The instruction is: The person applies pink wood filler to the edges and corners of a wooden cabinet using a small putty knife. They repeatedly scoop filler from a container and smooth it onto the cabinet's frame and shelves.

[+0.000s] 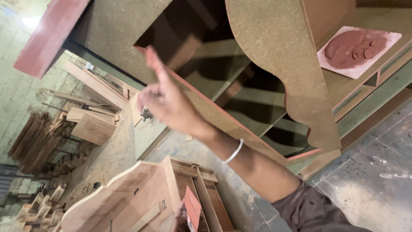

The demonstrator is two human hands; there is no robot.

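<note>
My right hand [165,101] reaches up to the red-smeared front edge of a particleboard cabinet [274,38]. Its index finger is stretched out and coated in red filler; the other fingers are loosely curled, and the hand is blurred. It holds nothing. A white bangle [234,151] sits on that wrist. At the bottom edge my left hand [177,221] is only partly in view and grips a small flat piece [193,210] covered in red filler. A pale square tile [358,49] with a lump of the same red paste lies on a cabinet shelf at the upper right.
A second wooden cabinet [128,197] with a curved panel lies at the lower left. Stacks of timber [38,141] and boards [92,126] stand at the left by a pale wall. A red-painted board [49,38] juts in at the top left. Grey stone floor [369,172] shows at the lower right.
</note>
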